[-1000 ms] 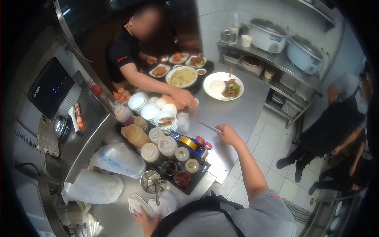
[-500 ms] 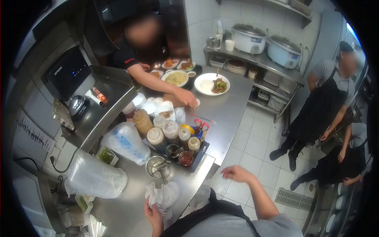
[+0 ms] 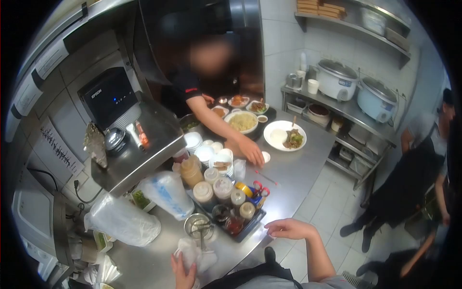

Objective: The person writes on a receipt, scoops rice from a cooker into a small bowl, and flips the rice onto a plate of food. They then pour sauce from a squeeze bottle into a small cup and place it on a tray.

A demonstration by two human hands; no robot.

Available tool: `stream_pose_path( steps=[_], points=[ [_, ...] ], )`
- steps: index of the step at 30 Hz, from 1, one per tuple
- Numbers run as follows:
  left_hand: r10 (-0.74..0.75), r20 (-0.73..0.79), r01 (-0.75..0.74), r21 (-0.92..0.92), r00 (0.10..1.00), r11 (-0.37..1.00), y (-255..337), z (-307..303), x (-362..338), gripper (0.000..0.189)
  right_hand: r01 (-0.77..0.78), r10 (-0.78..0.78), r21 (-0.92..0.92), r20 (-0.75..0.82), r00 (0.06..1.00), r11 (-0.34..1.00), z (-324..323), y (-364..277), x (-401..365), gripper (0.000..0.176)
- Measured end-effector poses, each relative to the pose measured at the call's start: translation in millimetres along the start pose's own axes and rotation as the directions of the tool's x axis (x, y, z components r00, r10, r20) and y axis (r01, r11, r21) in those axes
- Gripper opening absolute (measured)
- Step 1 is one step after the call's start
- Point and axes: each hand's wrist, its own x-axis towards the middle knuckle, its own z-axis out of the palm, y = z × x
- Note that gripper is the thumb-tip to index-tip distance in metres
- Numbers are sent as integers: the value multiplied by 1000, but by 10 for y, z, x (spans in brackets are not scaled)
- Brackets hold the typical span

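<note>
My left hand [image 3: 184,272] is at the bottom of the view, its fingers closed on the near edge of a crumpled white cloth [image 3: 190,251] on the steel counter. Just beyond the cloth stands a small metal bowl [image 3: 198,225] with a utensil handle sticking out. My right hand [image 3: 288,228] hangs in the air by the counter's edge, fingers stretched out and holding nothing. Closest to it is a dark caddy [image 3: 249,228] of squeeze bottles [image 3: 223,188], sauce jars and red-handled scissors [image 3: 262,192].
Across the counter, a co-worker's hand [image 3: 252,151] reaches beside a small white cup [image 3: 265,157]. A white plate of food [image 3: 284,135] and a bowl of pale food [image 3: 243,122] stand nearby. Plastic bags [image 3: 123,219] lie left. Other people [image 3: 409,164] stand at right.
My view has turned up and to the left, so the counter sits lower and further right. My right hand is now nearer the caddy; my left stays at the cloth.
</note>
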Motion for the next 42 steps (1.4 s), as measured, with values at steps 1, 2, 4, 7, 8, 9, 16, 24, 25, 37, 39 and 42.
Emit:
stream_pose_path(
  steps=[1,2,4,7,8,9,16,24,25,37,39,42],
  points=[
    [-14,-16,14,-2,1000,1000,117,134,24,54,9,-9,-11,16,1000,1000,-234,8,58,36],
    [-183,-24,183,8,983,983,241,264,36,57,45,-45,0,-20,999,999,-440,-2,120,36],
    [-352,-47,354,21,935,935,485,536,128,61,80,-79,8,-77,994,997,-830,-101,238,36],
    [-230,-321,330,306,919,893,706,811,182,56,133,-124,138,-72,990,981,-1250,136,477,34],
    [-253,-273,331,298,928,895,682,803,210,58,135,-126,160,-66,990,978,-1341,159,550,33],
    [-275,-231,335,285,933,898,658,802,244,60,139,-133,153,-46,990,978,-1420,190,638,33],
    [-272,-307,353,247,912,902,607,895,269,54,110,-108,-4,171,979,994,-1655,193,1300,33],
    [-175,-353,309,370,919,876,470,986,295,50,124,-147,135,180,973,983,-1751,404,2107,31],
    [-212,-354,346,375,911,860,437,1011,302,50,112,-142,143,221,965,983,-1745,400,2232,31],
    [-197,-346,311,314,917,897,223,1079,231,60,636,-636,-44,2,771,771,-1035,-431,3840,30],
    [-85,-396,219,306,914,926,271,1057,259,58,662,-677,-156,-71,733,733,-865,-410,4002,25],
    [-229,-318,312,240,920,919,456,954,325,51,721,-717,84,-72,693,688,-775,-691,3925,19]
  ],
)
